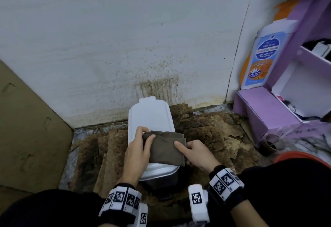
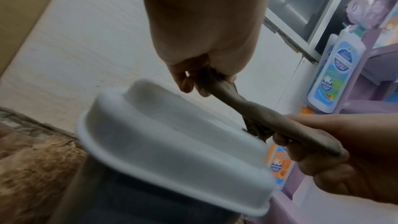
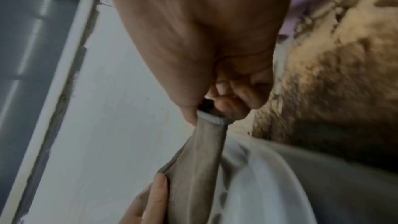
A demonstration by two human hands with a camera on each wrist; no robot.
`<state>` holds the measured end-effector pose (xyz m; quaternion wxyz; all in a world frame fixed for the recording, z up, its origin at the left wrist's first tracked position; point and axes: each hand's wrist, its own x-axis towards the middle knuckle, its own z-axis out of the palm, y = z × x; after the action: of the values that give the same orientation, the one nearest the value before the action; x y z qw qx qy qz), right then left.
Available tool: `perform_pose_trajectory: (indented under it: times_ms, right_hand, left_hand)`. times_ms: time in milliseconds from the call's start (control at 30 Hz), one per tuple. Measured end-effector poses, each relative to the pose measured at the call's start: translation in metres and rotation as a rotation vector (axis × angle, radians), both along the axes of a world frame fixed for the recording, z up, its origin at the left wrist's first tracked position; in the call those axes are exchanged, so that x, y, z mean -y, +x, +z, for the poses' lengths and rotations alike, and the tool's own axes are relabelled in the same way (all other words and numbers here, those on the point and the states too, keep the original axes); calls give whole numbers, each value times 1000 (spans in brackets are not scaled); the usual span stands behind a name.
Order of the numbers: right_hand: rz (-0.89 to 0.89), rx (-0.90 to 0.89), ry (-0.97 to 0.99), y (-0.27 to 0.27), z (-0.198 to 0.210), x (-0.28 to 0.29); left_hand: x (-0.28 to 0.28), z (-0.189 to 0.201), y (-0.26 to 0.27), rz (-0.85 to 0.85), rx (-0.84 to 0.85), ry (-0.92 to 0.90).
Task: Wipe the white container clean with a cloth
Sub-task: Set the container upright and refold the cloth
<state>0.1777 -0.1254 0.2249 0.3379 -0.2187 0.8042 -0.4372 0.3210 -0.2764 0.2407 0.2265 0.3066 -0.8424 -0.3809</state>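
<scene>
Brown cloth [image 1: 165,147] is pinched between both hands, left hand [image 1: 138,149] and right hand [image 1: 198,152], directly above the white container [image 1: 150,117].

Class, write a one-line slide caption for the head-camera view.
Both hands, left and right, hold a folded brown cloth over the white container lid beside a stained wall.

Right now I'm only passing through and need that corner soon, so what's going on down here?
A person is cleaning a white container that stands on the stained floor against the wall. Both hands hold a folded brown cloth over its lid: the left hand pinches one edge, the right hand the other. The cloth looks stretched between them, so wiping seems about to start or is underway.
</scene>
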Motion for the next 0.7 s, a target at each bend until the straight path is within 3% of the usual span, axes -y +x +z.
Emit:
perform_pose_trajectory:
  times_ms: [200, 367, 533, 700]
  right_hand:
    - [-3, -207, -89, -34, 29, -26]
    - [111, -437, -78, -78, 91, -92]
    - [89, -618, -57, -121, 155, -177]
    - [-59, -622, -40, -160, 159, -260]
  left_hand:
    - [-21, 29, -28, -64, -107, 104]
    - [-54, 67, -71, -277, -111, 215]
    - [-99, 106, -131, -536, -105, 108]
    - [-151, 119, -211, -718, -83, -95]
